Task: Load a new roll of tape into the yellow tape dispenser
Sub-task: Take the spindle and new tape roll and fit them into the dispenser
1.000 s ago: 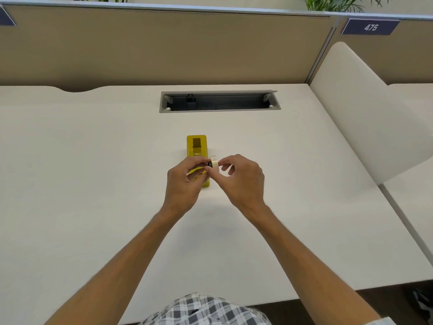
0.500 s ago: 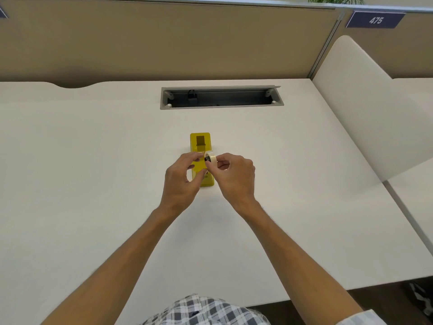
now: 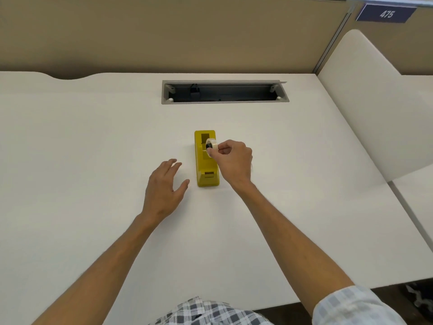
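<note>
The yellow tape dispenser [image 3: 206,167] stands on the white desk [image 3: 93,160], its cutter end toward me and its open roll slot at the far end. My right hand [image 3: 232,160] pinches a small clear tape roll [image 3: 210,145] with a dark core, holding it just over the slot on the dispenser's right side. My left hand [image 3: 164,191] hovers over the desk to the left of the dispenser, fingers spread and holding nothing.
A grey cable tray opening [image 3: 225,92] is set into the desk behind the dispenser. A tan partition wall [image 3: 164,36] closes the back. A white side panel [image 3: 365,102] rises at the right, under a "475" sign [image 3: 386,14].
Both hands were together on the roll over the dispenser. My left hand has let go and pulled back to the left. My right hand carried the roll farther along, over the slot.
</note>
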`<control>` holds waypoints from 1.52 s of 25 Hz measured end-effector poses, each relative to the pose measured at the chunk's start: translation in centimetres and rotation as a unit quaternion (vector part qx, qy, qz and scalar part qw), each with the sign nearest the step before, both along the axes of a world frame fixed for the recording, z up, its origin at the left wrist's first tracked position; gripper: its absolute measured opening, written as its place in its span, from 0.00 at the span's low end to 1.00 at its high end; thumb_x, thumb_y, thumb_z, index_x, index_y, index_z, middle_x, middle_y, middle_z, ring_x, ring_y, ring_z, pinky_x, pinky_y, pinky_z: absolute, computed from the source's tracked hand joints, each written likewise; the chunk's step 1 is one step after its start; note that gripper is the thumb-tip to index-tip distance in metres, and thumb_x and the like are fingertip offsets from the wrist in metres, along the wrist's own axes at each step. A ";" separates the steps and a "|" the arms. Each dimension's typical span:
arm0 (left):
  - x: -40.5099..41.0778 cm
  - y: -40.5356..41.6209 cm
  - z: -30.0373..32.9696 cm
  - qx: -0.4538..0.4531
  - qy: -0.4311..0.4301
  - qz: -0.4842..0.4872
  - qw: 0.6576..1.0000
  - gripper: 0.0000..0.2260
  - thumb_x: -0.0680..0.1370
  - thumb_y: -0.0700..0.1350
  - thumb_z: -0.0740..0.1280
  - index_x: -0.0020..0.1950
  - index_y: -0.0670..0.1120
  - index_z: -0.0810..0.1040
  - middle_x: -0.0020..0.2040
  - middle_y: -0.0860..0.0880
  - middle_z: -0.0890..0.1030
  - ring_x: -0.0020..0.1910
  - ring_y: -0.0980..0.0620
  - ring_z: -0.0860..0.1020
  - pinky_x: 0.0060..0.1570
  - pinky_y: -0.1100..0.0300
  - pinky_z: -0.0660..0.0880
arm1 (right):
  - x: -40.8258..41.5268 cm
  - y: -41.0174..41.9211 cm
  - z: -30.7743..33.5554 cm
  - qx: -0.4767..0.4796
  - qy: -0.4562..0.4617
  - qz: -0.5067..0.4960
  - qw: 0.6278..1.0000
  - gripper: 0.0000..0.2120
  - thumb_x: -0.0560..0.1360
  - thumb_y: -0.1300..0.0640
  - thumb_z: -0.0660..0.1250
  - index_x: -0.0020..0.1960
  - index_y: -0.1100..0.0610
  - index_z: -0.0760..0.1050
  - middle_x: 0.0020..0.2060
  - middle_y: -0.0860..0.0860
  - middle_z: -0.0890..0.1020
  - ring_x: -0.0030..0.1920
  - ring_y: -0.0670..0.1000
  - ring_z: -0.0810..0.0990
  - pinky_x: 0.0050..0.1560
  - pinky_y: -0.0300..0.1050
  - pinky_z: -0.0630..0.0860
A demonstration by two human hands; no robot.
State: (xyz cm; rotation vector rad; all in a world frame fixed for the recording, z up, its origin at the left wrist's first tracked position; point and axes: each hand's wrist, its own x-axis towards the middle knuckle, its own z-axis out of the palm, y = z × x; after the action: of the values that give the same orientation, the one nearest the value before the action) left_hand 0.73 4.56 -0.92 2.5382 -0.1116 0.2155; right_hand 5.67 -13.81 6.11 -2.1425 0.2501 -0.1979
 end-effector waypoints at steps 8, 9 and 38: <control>0.0 2.1 -3.2 0.161 0.049 0.002 0.986 0.35 0.77 0.67 0.45 0.77 0.47 0.57 0.79 0.46 0.55 0.78 0.48 0.50 0.75 0.43 0.47 | 2.3 1.2 -1.2 -0.014 0.026 -0.006 1.000 0.09 0.68 0.47 0.75 0.40 0.52 0.82 0.31 0.42 0.80 0.34 0.40 0.78 0.33 0.30 0.63; -0.1 2.1 -3.4 0.159 0.050 0.006 0.986 0.35 0.77 0.67 0.45 0.77 0.47 0.57 0.79 0.46 0.56 0.78 0.48 0.51 0.75 0.43 0.48 | 2.4 1.3 -1.3 -0.013 0.027 -0.007 1.000 0.09 0.68 0.47 0.75 0.40 0.52 0.82 0.31 0.42 0.80 0.34 0.41 0.78 0.33 0.30 0.63; -0.1 2.1 -3.9 0.142 0.033 0.022 0.989 0.33 0.78 0.66 0.49 0.77 0.48 0.59 0.78 0.48 0.57 0.78 0.50 0.52 0.75 0.45 0.47 | 3.2 1.5 -0.9 -0.289 -0.002 0.140 0.947 0.13 0.76 0.52 0.64 0.57 0.54 0.78 0.49 0.51 0.78 0.44 0.56 0.80 0.42 0.49 0.77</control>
State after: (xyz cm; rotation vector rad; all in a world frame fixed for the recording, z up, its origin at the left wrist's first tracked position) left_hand 0.58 6.66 -4.85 2.8298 -0.0651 0.1415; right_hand 8.90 -12.30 5.23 -2.7272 -0.1403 -0.1173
